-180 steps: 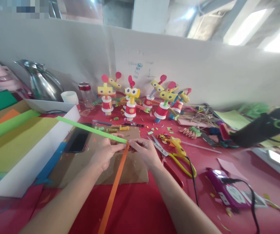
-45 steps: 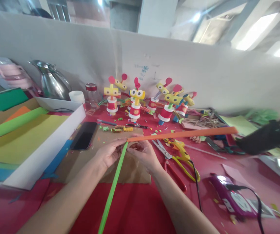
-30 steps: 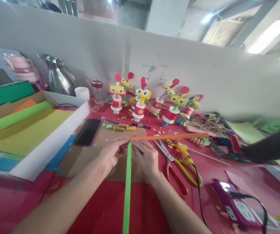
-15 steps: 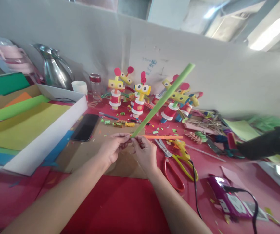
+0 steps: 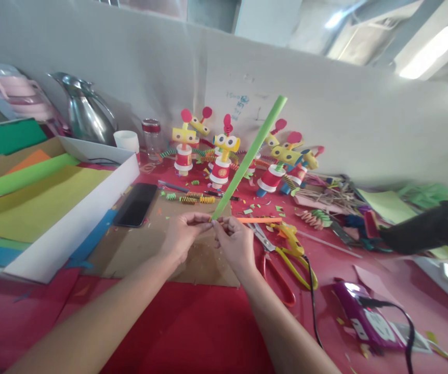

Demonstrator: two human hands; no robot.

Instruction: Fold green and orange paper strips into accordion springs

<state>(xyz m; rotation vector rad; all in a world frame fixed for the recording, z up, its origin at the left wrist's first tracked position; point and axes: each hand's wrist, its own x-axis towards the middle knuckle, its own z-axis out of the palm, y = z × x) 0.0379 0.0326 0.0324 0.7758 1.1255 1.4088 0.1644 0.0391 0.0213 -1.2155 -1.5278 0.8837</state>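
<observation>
Fingertips of my left hand (image 5: pixel 187 236) and my right hand (image 5: pixel 235 239) meet in a pinch over the brown cardboard. Between them they hold the lower end of a long green paper strip (image 5: pixel 251 153), which slants up and to the right. An orange paper strip (image 5: pixel 262 220) sticks out to the right from the same pinch. How the two strips join is hidden by my fingers. Just right of my right hand lie scissors (image 5: pixel 262 238) with red and yellow handles and a yellow glue gun (image 5: pixel 292 238).
Several paper-cup figures (image 5: pixel 221 169) stand along the wall. Folded paper springs (image 5: pixel 195 198) lie before them. A phone (image 5: pixel 136 204) and a white box (image 5: pixel 79 218) of coloured paper are at left; a purple device (image 5: pixel 368 317) with a cable sits at right.
The green strip has swung more upright, its top moving left. Less of the orange strip shows on the right. My hands stay in nearly the same place.
</observation>
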